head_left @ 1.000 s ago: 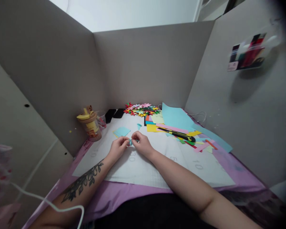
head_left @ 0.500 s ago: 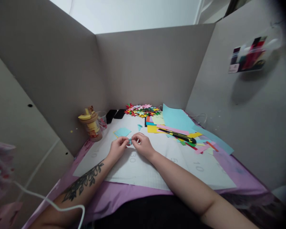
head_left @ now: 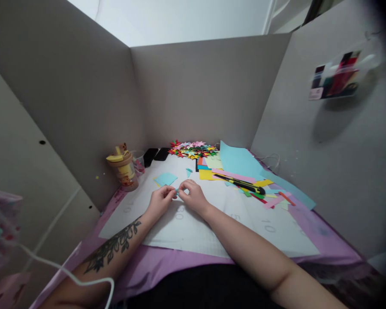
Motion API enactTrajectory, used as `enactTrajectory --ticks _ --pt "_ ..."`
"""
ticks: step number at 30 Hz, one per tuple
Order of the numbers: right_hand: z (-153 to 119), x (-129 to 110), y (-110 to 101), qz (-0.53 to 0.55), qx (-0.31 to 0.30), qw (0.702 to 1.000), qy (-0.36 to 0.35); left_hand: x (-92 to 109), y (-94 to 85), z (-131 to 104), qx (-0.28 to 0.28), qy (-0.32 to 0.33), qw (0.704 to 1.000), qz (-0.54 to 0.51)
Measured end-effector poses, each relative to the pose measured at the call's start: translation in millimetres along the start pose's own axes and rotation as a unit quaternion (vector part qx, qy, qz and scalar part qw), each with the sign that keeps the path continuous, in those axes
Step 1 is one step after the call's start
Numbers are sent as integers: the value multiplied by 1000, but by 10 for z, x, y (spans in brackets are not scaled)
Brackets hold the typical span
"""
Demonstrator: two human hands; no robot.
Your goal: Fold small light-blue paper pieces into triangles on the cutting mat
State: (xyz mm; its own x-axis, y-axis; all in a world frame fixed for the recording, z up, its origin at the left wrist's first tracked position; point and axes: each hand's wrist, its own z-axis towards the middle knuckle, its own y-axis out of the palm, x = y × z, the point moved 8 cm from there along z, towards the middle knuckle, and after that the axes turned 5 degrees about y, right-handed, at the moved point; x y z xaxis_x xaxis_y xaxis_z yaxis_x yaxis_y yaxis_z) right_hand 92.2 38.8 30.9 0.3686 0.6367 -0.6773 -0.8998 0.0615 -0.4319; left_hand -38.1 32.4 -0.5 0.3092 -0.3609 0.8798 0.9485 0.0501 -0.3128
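Note:
Between the fingertips of my left hand [head_left: 161, 200] and my right hand [head_left: 193, 195] is a small piece of light blue paper [head_left: 177, 192], mostly hidden by the fingers. Both hands pinch it just above the white sheet [head_left: 202, 231]. Beyond my left hand lie light blue paper squares [head_left: 166, 178] with a yellow edge showing beneath. A small folded blue paper piece [head_left: 188, 172] rests past my right hand. At the back is a heap of folded paper stars [head_left: 193, 149] in many colours.
A black and yellow utility knife [head_left: 241, 184] lies on coloured paper strips [head_left: 276, 199] at right. Large blue paper [head_left: 239, 159] stands behind them. At left are a lidded cup [head_left: 124, 171] and black flat objects [head_left: 150, 157]. A white cable [head_left: 67, 272] crosses my left forearm.
The fingertips have shifted slightly around the blue paper, and less of it shows between them. Everything else stays in place.

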Motion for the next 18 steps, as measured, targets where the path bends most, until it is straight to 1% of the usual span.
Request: enactTrajectory --ticks 7,11,13,16,18 --pt "-6 -18 -1 -1 2 1000 12 101 -15 -31 3 40 997 68" --pt "-17 -16 17 2 -3 1000 19 158 -30 -38 14 50 994 97" --pt "-24 4 33 20 -10 999 29 166 -38 -37 18 50 993 103" --pt "-36 54 55 78 -19 995 54 161 -35 -35 15 53 992 110" --pt "-42 61 68 100 -25 993 57 154 -28 -35 12 58 992 114"
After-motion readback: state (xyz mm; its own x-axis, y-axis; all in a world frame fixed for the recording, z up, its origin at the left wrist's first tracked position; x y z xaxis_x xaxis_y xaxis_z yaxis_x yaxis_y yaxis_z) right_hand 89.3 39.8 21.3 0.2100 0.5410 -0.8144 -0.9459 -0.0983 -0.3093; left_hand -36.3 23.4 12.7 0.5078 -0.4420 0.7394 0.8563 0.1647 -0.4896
